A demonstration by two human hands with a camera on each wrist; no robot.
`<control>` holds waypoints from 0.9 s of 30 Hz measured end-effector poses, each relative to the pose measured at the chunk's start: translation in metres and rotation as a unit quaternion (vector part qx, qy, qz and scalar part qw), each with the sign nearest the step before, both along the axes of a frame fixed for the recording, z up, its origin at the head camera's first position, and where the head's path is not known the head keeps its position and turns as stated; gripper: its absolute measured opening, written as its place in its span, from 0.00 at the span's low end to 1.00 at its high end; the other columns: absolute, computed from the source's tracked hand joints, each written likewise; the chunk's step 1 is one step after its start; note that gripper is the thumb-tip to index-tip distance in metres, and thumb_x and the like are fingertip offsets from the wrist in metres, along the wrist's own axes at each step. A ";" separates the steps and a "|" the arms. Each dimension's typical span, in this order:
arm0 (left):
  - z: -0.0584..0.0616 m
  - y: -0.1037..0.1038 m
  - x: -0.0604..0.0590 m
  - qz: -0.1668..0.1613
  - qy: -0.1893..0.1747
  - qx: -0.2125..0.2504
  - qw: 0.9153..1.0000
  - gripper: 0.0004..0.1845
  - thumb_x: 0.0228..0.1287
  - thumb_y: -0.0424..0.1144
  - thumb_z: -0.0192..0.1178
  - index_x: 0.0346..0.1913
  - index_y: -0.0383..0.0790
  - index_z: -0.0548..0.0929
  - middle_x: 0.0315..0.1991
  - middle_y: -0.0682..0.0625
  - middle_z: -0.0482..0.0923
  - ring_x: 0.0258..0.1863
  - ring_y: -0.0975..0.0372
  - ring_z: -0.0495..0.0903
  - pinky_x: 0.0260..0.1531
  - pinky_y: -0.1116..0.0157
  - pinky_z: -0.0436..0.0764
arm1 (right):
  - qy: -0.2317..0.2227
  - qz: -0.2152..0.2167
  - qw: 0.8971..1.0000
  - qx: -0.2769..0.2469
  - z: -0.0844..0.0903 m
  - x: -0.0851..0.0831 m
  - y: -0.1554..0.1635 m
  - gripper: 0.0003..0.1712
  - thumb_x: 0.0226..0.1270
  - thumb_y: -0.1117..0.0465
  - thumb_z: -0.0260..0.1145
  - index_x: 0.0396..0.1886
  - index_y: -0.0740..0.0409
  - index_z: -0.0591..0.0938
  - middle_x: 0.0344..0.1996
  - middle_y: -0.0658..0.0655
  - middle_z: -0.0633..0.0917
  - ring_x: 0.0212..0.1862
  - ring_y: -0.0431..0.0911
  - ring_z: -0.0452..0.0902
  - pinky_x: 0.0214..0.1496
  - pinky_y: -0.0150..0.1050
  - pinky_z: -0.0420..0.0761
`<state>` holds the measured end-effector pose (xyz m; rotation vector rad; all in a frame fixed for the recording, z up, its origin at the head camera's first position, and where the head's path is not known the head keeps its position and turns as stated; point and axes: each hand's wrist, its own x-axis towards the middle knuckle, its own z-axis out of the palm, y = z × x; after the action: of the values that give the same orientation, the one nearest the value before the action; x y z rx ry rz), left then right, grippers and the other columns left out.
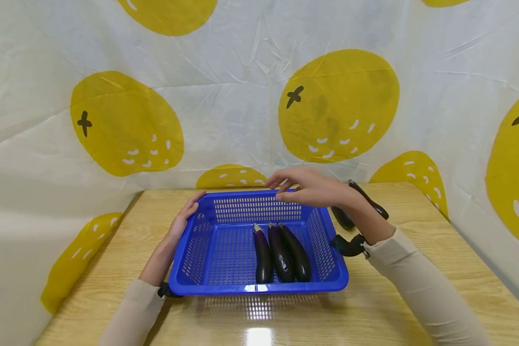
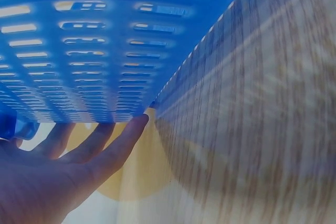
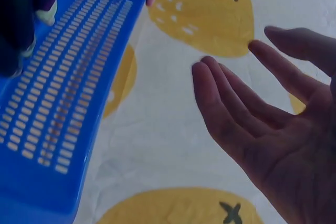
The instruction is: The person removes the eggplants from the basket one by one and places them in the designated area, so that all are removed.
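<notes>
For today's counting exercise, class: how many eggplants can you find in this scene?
5: three eggplants lie side by side in the blue basket, and two more rest on the table beyond the right hand, partly hidden by it. Others may be hidden there.

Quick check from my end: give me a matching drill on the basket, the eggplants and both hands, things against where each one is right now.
Things:
1. left hand
2. right hand
3. three eggplants
4. two eggplants

Places:
a. on the table, right of the basket
b. inside the basket
c. open, above the basket's far rim
d. on the basket's left rim

Pairs: 1-d, 2-c, 3-b, 4-a
</notes>
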<state>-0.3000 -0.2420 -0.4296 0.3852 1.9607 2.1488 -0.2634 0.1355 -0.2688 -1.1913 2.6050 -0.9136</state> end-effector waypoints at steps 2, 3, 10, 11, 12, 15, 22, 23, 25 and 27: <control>0.000 0.000 0.000 0.000 0.002 -0.002 1.000 0.30 0.87 0.49 0.32 0.85 0.48 0.46 0.83 0.42 0.48 0.67 0.63 0.69 0.55 0.70 0.80 | -0.037 0.029 0.999 0.025 0.001 -0.004 -0.012 0.20 0.78 0.55 0.63 0.66 0.48 0.79 0.61 0.52 0.84 0.60 0.49 0.84 0.59 0.48 0.85; 0.000 0.001 -0.001 0.001 0.001 0.000 1.000 0.30 0.87 0.48 0.33 0.85 0.49 0.47 0.83 0.43 0.49 0.67 0.63 0.69 0.55 0.70 0.79 | -0.058 0.040 0.997 0.034 0.001 -0.007 -0.017 0.20 0.78 0.55 0.62 0.66 0.47 0.79 0.61 0.52 0.84 0.60 0.49 0.84 0.57 0.47 0.85; -0.002 0.002 -0.003 0.009 0.004 -0.006 1.000 0.29 0.87 0.45 0.32 0.84 0.47 0.48 0.83 0.44 0.49 0.66 0.66 0.69 0.60 0.71 0.76 | -0.210 0.078 0.971 0.079 -0.014 -0.024 -0.046 0.21 0.79 0.56 0.61 0.67 0.51 0.78 0.61 0.59 0.83 0.55 0.48 0.84 0.49 0.46 0.88; -0.003 0.002 -0.003 0.010 0.003 -0.006 1.000 0.29 0.87 0.45 0.32 0.84 0.47 0.48 0.82 0.44 0.50 0.66 0.66 0.69 0.60 0.71 0.75 | -0.229 0.080 0.966 0.089 -0.017 -0.026 -0.050 0.21 0.79 0.56 0.61 0.67 0.51 0.78 0.60 0.60 0.84 0.54 0.48 0.84 0.49 0.47 0.88; -0.003 0.002 -0.003 0.011 0.002 -0.006 1.000 0.29 0.87 0.45 0.32 0.84 0.47 0.48 0.82 0.44 0.50 0.66 0.66 0.69 0.60 0.71 0.75 | -0.248 0.081 0.960 0.099 -0.021 -0.028 -0.053 0.21 0.78 0.55 0.61 0.67 0.51 0.78 0.59 0.61 0.84 0.53 0.49 0.85 0.50 0.47 0.88; -0.003 0.002 -0.004 0.010 -0.001 -0.004 1.000 0.29 0.87 0.45 0.32 0.84 0.47 0.48 0.82 0.44 0.50 0.66 0.66 0.69 0.60 0.71 0.75 | -0.297 0.075 0.943 0.130 -0.032 -0.032 -0.062 0.21 0.78 0.55 0.62 0.67 0.49 0.78 0.55 0.66 0.84 0.54 0.54 0.85 0.50 0.47 0.88; -0.002 0.003 -0.004 0.007 -0.001 -0.001 1.000 0.30 0.87 0.44 0.31 0.85 0.45 0.46 0.83 0.44 0.48 0.67 0.67 0.67 0.63 0.72 0.72 | -0.353 0.030 0.916 0.190 -0.052 -0.037 -0.074 0.17 0.76 0.52 0.65 0.61 0.44 0.81 0.55 0.65 0.83 0.52 0.57 0.86 0.48 0.49 0.89; -0.002 0.003 -0.004 0.007 0.000 -0.002 1.000 0.29 0.87 0.44 0.31 0.85 0.45 0.46 0.83 0.44 0.48 0.67 0.67 0.67 0.63 0.72 0.71 | -0.356 0.025 0.914 0.194 -0.054 -0.037 -0.076 0.17 0.76 0.52 0.65 0.61 0.44 0.81 0.54 0.65 0.83 0.52 0.57 0.86 0.47 0.50 0.89; -0.002 0.003 -0.004 0.007 0.000 -0.002 1.000 0.29 0.87 0.44 0.31 0.84 0.46 0.46 0.83 0.44 0.48 0.67 0.67 0.67 0.63 0.71 0.72 | -0.360 0.016 0.911 0.202 -0.055 -0.036 -0.078 0.17 0.75 0.51 0.66 0.61 0.46 0.81 0.53 0.65 0.84 0.51 0.57 0.87 0.47 0.50 0.89; -0.002 0.003 -0.003 0.008 0.001 -0.002 1.000 0.29 0.87 0.44 0.31 0.84 0.46 0.47 0.83 0.44 0.48 0.66 0.67 0.67 0.63 0.71 0.72 | -0.362 0.009 0.909 0.206 -0.055 -0.036 -0.079 0.19 0.75 0.50 0.66 0.61 0.48 0.81 0.53 0.66 0.84 0.51 0.58 0.87 0.47 0.51 0.89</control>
<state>-0.3034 -0.2393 -0.4314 0.3713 1.9743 2.1553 -0.2990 0.0563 -0.3242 -0.6009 2.0214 -0.5914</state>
